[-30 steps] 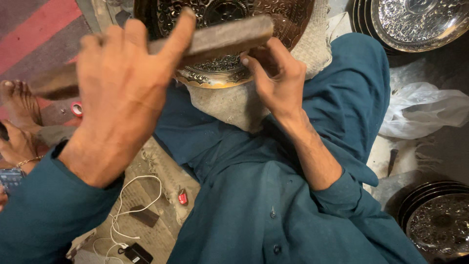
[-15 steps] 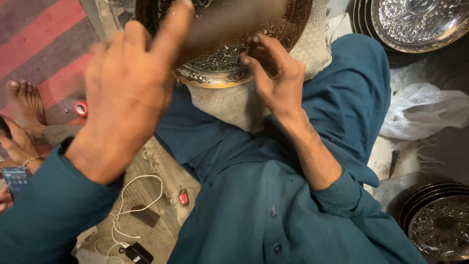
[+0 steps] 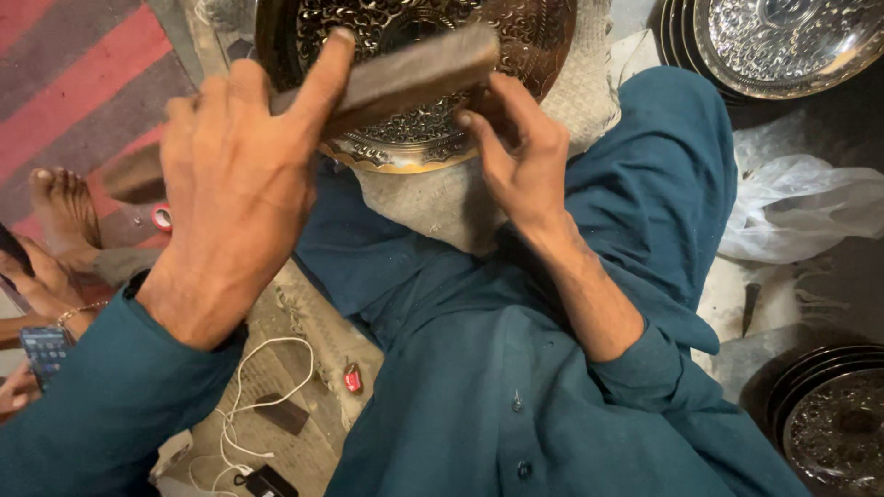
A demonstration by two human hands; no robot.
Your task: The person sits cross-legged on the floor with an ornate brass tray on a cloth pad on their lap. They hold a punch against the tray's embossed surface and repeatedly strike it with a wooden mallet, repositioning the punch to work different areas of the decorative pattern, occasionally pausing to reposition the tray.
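My left hand (image 3: pixel 241 189) grips a long flat wooden bar (image 3: pixel 405 74), held above an engraved metal plate (image 3: pixel 414 138) that rests on a grey cloth (image 3: pixel 442 198) over my lap. My right hand (image 3: pixel 516 147) sits at the plate's near right rim, fingers pinched on a small dark tool that is mostly hidden behind the bar. The bar's far end reaches over my right fingers. I wear teal clothing.
Stacked engraved silver plates (image 3: pixel 783 41) lie at the upper right, dark plates (image 3: pixel 833 423) at the lower right. A white plastic bag (image 3: pixel 801 207) lies to the right. Another person's feet (image 3: pixel 60 216) and phone (image 3: pixel 41 350) are at left. A white cable (image 3: pixel 244 405) lies on the floor.
My left hand swung the wooden bar up and back down over the plate. My right hand stayed at the plate's rim.
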